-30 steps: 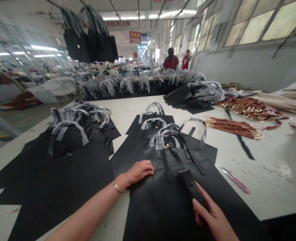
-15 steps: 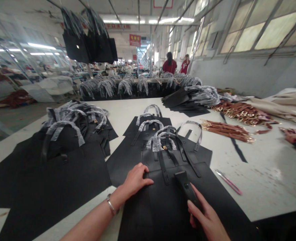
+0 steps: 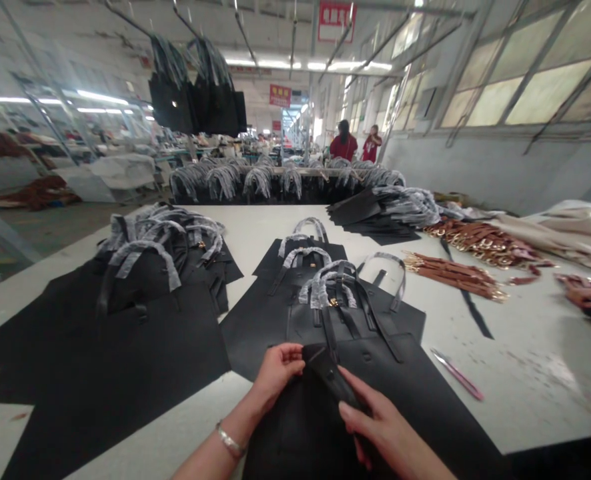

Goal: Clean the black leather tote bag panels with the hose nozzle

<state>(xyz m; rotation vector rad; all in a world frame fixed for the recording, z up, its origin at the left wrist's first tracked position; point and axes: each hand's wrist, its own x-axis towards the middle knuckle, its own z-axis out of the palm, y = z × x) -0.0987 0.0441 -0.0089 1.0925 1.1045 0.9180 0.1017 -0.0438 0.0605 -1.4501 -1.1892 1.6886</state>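
The black leather bag panel (image 3: 400, 393) lies nearest me on the pile, its strap handles wrapped in clear plastic film. My left hand (image 3: 278, 370), a silver bracelet on its wrist, pinches the panel's upper edge between thumb and fingers and lifts that part slightly. In my right hand (image 3: 368, 417) is a black clipper (image 3: 328, 373), shaped like a hair clipper with a wide flat head. That head is right beside my left fingertips, at the raised edge; whether it touches cannot be made out. More film-wrapped handles (image 3: 333, 283) lie just beyond.
Another stack of black bag panels (image 3: 165, 333) lies to the left. On the right are a pink-handled cutter (image 3: 458, 377), brown straps with gold hooks (image 3: 455, 275) and a black strip (image 3: 470, 307). Black bags (image 3: 195, 100) hang beyond the table (image 3: 540, 373); people in red stand further back.
The clipper has moved left, up to my left fingers. My left hand has gone from resting on the panel to pinching its edge. The view has shifted slightly.
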